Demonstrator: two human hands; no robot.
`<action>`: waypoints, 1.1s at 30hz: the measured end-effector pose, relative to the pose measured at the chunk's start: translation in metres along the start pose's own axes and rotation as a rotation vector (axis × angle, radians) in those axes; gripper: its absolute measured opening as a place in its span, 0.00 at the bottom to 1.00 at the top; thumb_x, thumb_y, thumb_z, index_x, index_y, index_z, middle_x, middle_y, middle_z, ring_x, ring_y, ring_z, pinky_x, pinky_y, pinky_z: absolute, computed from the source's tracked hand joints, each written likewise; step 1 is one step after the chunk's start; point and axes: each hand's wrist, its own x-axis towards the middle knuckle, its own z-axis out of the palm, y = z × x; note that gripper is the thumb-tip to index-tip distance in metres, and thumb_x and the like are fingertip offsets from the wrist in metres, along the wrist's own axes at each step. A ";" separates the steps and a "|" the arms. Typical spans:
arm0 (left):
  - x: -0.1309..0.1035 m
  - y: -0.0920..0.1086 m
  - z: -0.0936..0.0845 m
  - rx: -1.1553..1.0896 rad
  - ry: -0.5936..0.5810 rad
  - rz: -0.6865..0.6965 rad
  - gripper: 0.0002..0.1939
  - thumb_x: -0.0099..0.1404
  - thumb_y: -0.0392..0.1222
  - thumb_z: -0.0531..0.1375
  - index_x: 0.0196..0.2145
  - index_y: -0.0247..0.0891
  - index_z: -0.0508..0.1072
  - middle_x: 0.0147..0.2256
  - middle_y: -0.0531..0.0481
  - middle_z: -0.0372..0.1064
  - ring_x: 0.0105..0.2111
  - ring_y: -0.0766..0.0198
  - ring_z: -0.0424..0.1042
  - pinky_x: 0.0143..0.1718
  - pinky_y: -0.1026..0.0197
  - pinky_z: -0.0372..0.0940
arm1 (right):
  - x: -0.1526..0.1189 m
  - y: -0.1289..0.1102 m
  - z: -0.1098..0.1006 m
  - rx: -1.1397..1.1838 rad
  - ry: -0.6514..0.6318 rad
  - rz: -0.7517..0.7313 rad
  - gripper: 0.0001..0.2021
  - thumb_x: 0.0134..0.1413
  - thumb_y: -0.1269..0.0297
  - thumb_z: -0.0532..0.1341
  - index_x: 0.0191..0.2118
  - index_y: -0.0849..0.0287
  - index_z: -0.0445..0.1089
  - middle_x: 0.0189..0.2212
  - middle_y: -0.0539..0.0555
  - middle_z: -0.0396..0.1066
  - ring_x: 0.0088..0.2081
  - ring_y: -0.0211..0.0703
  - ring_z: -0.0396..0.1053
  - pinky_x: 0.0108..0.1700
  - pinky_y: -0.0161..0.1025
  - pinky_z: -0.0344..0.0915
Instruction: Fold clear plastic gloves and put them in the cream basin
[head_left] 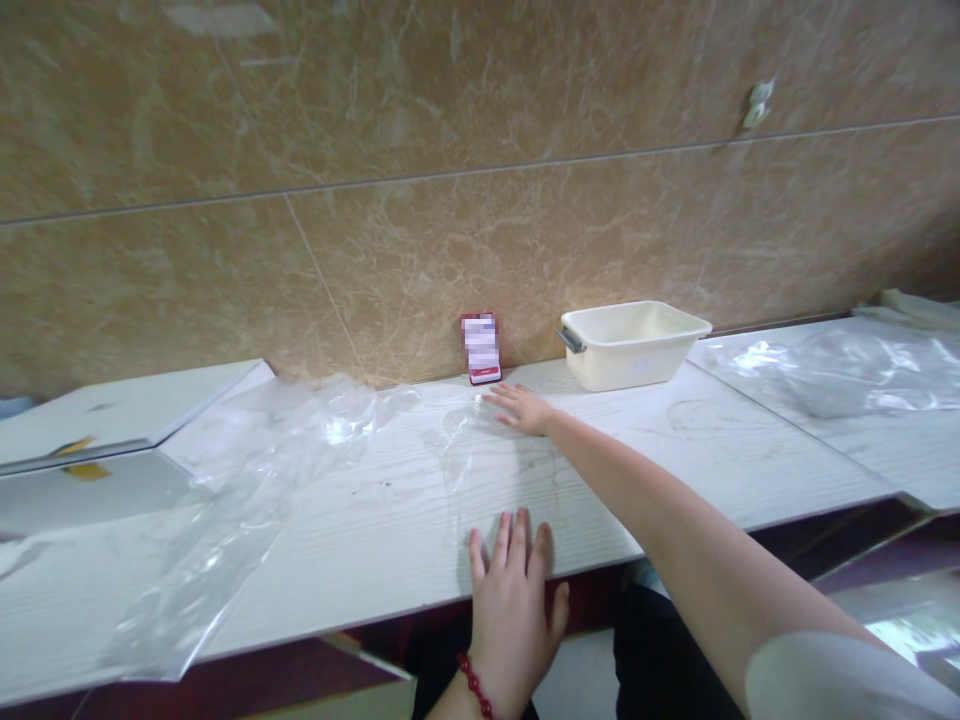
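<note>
My left hand, with a red bead bracelet at the wrist, lies over the front edge of the white wood-grain table, fingers apart. Farther back, my right hand rests with spread fingers on the far part of a clear plastic bag, just in front of a phone. Both hands touch this thin bag or the tabletop under it; its outline is faint between them. The phone leans upright against the marble wall, its screen lit.
A cream bin with a grey handle stands right of the phone. Crumpled clear plastic and a white box lie at the left. More clear plastic covers the right side.
</note>
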 end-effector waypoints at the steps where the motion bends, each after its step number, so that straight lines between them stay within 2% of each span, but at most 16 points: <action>1: 0.000 0.000 0.000 -0.002 0.003 -0.004 0.24 0.57 0.48 0.48 0.52 0.42 0.56 0.54 0.44 0.51 0.53 0.51 0.48 0.49 0.41 0.44 | -0.001 0.002 -0.002 0.002 0.082 0.058 0.24 0.54 0.54 0.42 0.56 0.55 0.46 0.56 0.51 0.45 0.57 0.41 0.38 0.56 0.44 0.36; 5: 0.000 0.002 -0.001 -0.012 0.015 -0.006 0.23 0.57 0.49 0.48 0.51 0.42 0.57 0.53 0.44 0.52 0.53 0.51 0.48 0.49 0.41 0.43 | -0.011 0.006 -0.017 0.064 0.310 0.298 0.23 0.56 0.58 0.39 0.55 0.61 0.50 0.53 0.54 0.52 0.56 0.40 0.44 0.55 0.42 0.42; 8: 0.000 0.002 -0.002 -0.028 0.012 -0.014 0.23 0.58 0.49 0.47 0.50 0.41 0.58 0.53 0.44 0.52 0.53 0.51 0.48 0.50 0.40 0.41 | -0.025 -0.003 -0.028 0.102 0.367 0.382 0.23 0.56 0.58 0.38 0.54 0.63 0.50 0.51 0.57 0.55 0.54 0.40 0.48 0.54 0.41 0.46; 11: -0.001 0.003 -0.003 -0.042 0.017 -0.023 0.23 0.57 0.50 0.47 0.50 0.41 0.58 0.53 0.43 0.52 0.53 0.51 0.48 0.50 0.40 0.40 | -0.044 -0.019 -0.026 0.073 0.268 0.336 0.24 0.56 0.58 0.38 0.54 0.63 0.50 0.52 0.57 0.54 0.55 0.41 0.46 0.54 0.42 0.45; 14: -0.002 0.003 -0.003 -0.045 0.030 -0.027 0.23 0.57 0.50 0.48 0.50 0.41 0.58 0.53 0.43 0.52 0.53 0.51 0.48 0.50 0.40 0.40 | -0.063 -0.029 -0.014 -0.070 0.145 0.275 0.26 0.54 0.55 0.41 0.56 0.62 0.47 0.56 0.57 0.46 0.58 0.46 0.36 0.55 0.50 0.35; 16: -0.002 0.004 -0.004 -0.044 0.039 -0.027 0.24 0.57 0.50 0.48 0.50 0.41 0.58 0.53 0.43 0.52 0.53 0.51 0.48 0.50 0.41 0.40 | -0.070 -0.024 -0.007 -0.162 0.084 0.316 0.27 0.53 0.54 0.43 0.56 0.62 0.46 0.57 0.58 0.41 0.58 0.50 0.32 0.54 0.55 0.29; 19: -0.003 0.003 -0.004 -0.035 0.051 -0.016 0.23 0.58 0.50 0.48 0.50 0.41 0.58 0.52 0.43 0.53 0.53 0.52 0.48 0.50 0.41 0.41 | -0.070 -0.008 -0.011 -0.220 0.016 0.472 0.28 0.52 0.53 0.43 0.56 0.63 0.46 0.58 0.59 0.37 0.58 0.52 0.28 0.53 0.57 0.26; 21: -0.003 0.004 -0.005 -0.027 0.058 -0.012 0.24 0.57 0.50 0.48 0.50 0.41 0.58 0.52 0.43 0.53 0.53 0.52 0.48 0.50 0.41 0.41 | -0.065 -0.001 -0.020 -0.218 0.008 0.649 0.30 0.50 0.54 0.46 0.57 0.66 0.45 0.58 0.62 0.36 0.58 0.55 0.26 0.52 0.58 0.27; 23: -0.003 0.004 -0.005 -0.027 0.061 -0.017 0.24 0.57 0.51 0.48 0.50 0.39 0.58 0.52 0.43 0.53 0.53 0.51 0.48 0.50 0.42 0.41 | -0.060 -0.004 -0.031 -0.183 0.036 0.825 0.32 0.48 0.56 0.49 0.56 0.71 0.46 0.57 0.67 0.38 0.57 0.60 0.28 0.52 0.58 0.31; 24: -0.003 0.005 -0.005 -0.029 0.061 -0.022 0.25 0.57 0.50 0.48 0.50 0.38 0.58 0.52 0.42 0.53 0.53 0.51 0.48 0.50 0.42 0.41 | -0.058 -0.011 -0.035 -0.154 0.058 0.858 0.32 0.47 0.57 0.50 0.55 0.72 0.46 0.56 0.69 0.40 0.57 0.62 0.30 0.52 0.57 0.34; 25: -0.003 0.006 -0.005 -0.033 0.062 -0.029 0.25 0.57 0.50 0.48 0.51 0.37 0.57 0.52 0.42 0.53 0.53 0.51 0.48 0.50 0.42 0.41 | -0.057 -0.020 -0.037 -0.119 0.077 0.835 0.32 0.47 0.57 0.51 0.55 0.72 0.47 0.55 0.69 0.42 0.56 0.62 0.32 0.52 0.56 0.36; 27: -0.003 0.007 -0.006 -0.038 0.071 -0.038 0.26 0.56 0.49 0.49 0.52 0.38 0.55 0.53 0.42 0.52 0.53 0.51 0.48 0.50 0.41 0.41 | -0.060 -0.045 -0.034 -0.030 0.083 0.657 0.29 0.48 0.59 0.49 0.55 0.70 0.48 0.54 0.66 0.47 0.56 0.58 0.37 0.53 0.52 0.40; 30: -0.004 0.008 -0.007 -0.054 0.097 -0.026 0.28 0.55 0.48 0.51 0.53 0.42 0.52 0.54 0.43 0.49 0.52 0.50 0.49 0.49 0.41 0.41 | -0.071 -0.085 -0.018 0.086 0.062 0.459 0.26 0.51 0.62 0.47 0.55 0.68 0.48 0.54 0.64 0.48 0.56 0.53 0.42 0.53 0.49 0.44; 33: -0.007 0.006 -0.010 -0.110 0.130 0.001 0.25 0.54 0.47 0.52 0.50 0.40 0.56 0.54 0.42 0.49 0.53 0.50 0.48 0.50 0.42 0.43 | -0.086 -0.112 -0.003 0.108 0.057 0.404 0.24 0.51 0.64 0.48 0.53 0.68 0.51 0.54 0.64 0.49 0.56 0.53 0.43 0.52 0.50 0.46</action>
